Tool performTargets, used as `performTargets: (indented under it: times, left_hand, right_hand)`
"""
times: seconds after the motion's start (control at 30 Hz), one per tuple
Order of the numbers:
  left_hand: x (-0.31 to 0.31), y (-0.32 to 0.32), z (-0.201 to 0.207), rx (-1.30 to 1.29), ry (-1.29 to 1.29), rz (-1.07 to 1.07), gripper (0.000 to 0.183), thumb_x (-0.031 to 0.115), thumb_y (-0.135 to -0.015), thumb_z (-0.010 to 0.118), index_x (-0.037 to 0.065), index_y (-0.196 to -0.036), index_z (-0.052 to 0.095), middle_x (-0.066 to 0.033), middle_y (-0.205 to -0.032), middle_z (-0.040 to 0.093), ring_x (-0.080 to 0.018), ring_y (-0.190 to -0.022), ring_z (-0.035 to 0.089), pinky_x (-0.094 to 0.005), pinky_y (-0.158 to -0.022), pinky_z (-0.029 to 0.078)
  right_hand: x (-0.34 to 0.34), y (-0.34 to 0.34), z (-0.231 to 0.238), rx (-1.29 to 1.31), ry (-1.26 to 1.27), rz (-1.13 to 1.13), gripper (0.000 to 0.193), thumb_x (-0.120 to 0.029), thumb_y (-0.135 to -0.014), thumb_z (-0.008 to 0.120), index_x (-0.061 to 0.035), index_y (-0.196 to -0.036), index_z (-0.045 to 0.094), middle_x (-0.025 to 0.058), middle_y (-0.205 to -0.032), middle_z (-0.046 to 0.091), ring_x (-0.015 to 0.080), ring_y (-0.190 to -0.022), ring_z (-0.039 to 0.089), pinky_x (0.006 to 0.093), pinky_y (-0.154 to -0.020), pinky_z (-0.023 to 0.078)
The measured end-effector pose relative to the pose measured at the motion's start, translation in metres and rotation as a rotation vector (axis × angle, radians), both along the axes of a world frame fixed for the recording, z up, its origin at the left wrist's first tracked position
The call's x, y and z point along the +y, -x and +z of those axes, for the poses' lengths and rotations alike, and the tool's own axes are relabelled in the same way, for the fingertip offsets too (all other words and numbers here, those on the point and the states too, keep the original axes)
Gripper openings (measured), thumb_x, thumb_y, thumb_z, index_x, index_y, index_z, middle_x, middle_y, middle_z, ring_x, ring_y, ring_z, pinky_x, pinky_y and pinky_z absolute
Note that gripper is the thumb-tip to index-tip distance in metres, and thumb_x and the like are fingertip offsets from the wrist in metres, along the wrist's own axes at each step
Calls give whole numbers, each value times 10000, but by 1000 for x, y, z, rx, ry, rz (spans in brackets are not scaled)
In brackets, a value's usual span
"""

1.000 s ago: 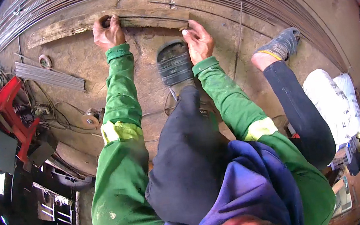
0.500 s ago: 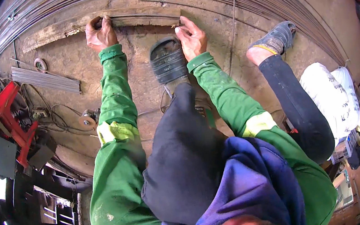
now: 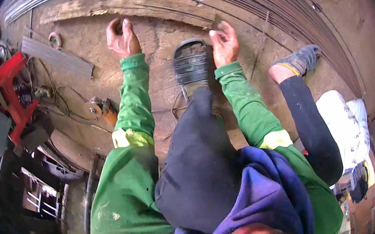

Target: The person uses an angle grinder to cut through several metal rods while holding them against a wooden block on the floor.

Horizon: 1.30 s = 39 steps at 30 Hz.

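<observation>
A long rough wooden plank (image 3: 102, 6) lies across the ground ahead of me, with a thin metal rod (image 3: 173, 11) along its right part. My left hand (image 3: 123, 41) hovers on the near side of the plank, fingers curled and thumb apart, with nothing visible in it. Close to the plank's right end is my right hand (image 3: 225, 45), its fingers bent together around a small dark flat piece (image 3: 216, 21) too blurred to name. Between my hands, my sandalled foot (image 3: 191, 64) points toward the plank.
Bundles of long thin metal rods (image 3: 268, 7) curve along the far side. At left lie short rods (image 3: 57, 57), a disc-shaped ring (image 3: 55, 40), an angle grinder (image 3: 101, 110) with cables, and a red metal stand (image 3: 11, 93). White sacks (image 3: 344, 125) stand right, beside my other foot (image 3: 301, 60).
My left hand has let go of the rod and drawn back from the plank. My right hand has lifted off the plank's end, with a small dark piece now at its fingertips. The view has shifted.
</observation>
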<state>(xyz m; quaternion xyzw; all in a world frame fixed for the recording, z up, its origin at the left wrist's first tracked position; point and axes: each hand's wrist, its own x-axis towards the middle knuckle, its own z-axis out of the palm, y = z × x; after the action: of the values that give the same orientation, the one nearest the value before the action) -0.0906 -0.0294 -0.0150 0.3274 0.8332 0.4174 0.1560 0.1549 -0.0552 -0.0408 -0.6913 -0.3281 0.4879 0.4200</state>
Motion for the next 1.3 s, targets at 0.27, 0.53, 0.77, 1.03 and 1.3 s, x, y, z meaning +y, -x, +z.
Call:
performTargets:
  times: [0.27,0.53,0.77,1.03,1.3]
  left_hand:
    - [-248,40,26,377,530,351,406,163,-737,682,3,-1089,558,-198,-1020,557,-351,-979,537,-425,-900,425]
    - [-371,135,-7,116,891,382,842,419,-584,829,22,-1233,466,-229,-1262,506,-357,-1167,495,-422,-999,391]
    - [-331,118,19,18,984,370,705,412,-548,766,-24,-1068,576,-226,-974,659,-365,-930,622,-419,-841,474]
    - [-181,4,148,-709,416,-49,426,173,-669,741,-9,-1028,604,-36,-892,624,-129,-774,579,-269,-710,474]
    - [-108,-44,168,-855,281,-365,684,188,-682,762,-23,-1251,446,-84,-992,606,-169,-895,581,-321,-833,473]
  right_hand:
    - [-24,-50,6,-119,-40,13,424,-67,-810,709,7,-1187,531,100,-1130,587,179,-917,575,309,-831,486]
    - [-34,-82,25,-199,11,134,422,-95,-837,689,3,-1209,518,125,-1144,589,192,-951,573,304,-844,482]
    - [-27,-73,66,-254,-110,252,358,-92,-844,667,-26,-1179,560,85,-1043,630,151,-891,594,288,-798,494]
    - [-35,72,119,603,407,770,749,-163,-813,734,1,-1401,300,160,-1324,459,223,-1172,505,363,-1001,431]
    - [-19,87,156,856,96,440,613,-191,-803,749,-27,-1289,413,75,-1187,532,177,-1089,511,327,-974,396]
